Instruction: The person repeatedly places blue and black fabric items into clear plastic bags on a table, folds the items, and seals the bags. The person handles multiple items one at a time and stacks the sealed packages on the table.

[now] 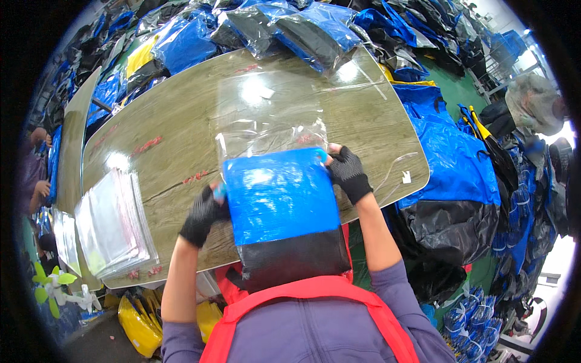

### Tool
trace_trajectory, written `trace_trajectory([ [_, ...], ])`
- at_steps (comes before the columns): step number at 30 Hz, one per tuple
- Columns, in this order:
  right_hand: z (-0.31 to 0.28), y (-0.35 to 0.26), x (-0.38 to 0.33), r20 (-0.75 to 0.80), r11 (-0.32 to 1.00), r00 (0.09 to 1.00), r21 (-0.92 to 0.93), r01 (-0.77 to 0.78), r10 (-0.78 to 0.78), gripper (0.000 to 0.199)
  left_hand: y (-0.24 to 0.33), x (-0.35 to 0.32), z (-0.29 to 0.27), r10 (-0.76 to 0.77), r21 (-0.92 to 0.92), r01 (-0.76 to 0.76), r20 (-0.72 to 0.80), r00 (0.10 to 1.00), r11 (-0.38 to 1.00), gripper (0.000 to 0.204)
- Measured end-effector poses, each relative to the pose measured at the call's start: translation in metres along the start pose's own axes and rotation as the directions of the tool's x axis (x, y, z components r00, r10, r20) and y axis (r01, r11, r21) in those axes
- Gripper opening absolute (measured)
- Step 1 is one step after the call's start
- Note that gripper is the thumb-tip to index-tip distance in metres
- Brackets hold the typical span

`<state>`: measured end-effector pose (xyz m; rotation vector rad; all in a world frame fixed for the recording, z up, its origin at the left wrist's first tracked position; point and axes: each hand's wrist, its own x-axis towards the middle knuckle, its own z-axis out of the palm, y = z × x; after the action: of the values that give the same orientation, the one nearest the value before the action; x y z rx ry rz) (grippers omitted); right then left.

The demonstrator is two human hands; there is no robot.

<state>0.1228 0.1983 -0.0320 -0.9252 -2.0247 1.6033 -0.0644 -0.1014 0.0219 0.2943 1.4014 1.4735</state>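
Two gloved hands are seen gripping a folded bag (279, 202), blue above and black below, at the near edge of the table (175, 115). The bag is held by its two upper corners: the left hand (203, 216) is closed around the left corner, with fingers curled over the blue edge, and the right hand (348, 174) is pinched on the right corner, thumb side tucked against the fabric. Black fingerless gloves are worn on both hands. The lower, black part of the bag hangs over the table's edge against a red vest (302, 302) worn over a purple top.

Just beyond the bag's upper edge, a clear sleeve (272, 115) lies flat on the wood-grain tabletop, its near end touching or slightly overlapped by the blue fabric; whether the bag has entered it cannot be told. To the left, near the table's edge, a stack of clear sleeves (112, 221) is laid. A second table (72, 139) is set further left, where another person's hand (41, 189) is visible.

At the far end of the table, packed bags (290, 27) in blue and black are heaped. More blue bags (454, 157) are piled on the right.
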Motion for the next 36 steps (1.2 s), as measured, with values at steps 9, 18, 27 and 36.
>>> trace_trajectory([
  [9,0.003,-0.085,-0.11,0.428,0.848,0.826,0.211,-0.487,0.368,0.095,-0.021,-0.054,0.053,-0.073,0.103,0.081,-0.077,0.994,0.991,0.085],
  [18,-0.012,-0.037,-0.176,0.371,0.723,0.834,0.426,-0.544,0.408,0.069,-0.046,-0.054,-0.003,0.106,0.396,-0.076,-0.055,0.993,0.915,0.055],
  [27,0.007,-0.037,-0.192,-0.015,0.93,0.93,0.03,-0.367,0.367,0.074,-0.039,-0.012,0.045,0.535,0.966,-0.128,-0.012,0.845,0.224,0.013],
  [36,-0.021,-0.051,-0.087,0.029,0.98,0.984,0.089,-0.178,0.176,0.062,-0.011,0.036,0.008,0.057,0.139,-0.039,-0.13,0.99,0.99,0.052],
])
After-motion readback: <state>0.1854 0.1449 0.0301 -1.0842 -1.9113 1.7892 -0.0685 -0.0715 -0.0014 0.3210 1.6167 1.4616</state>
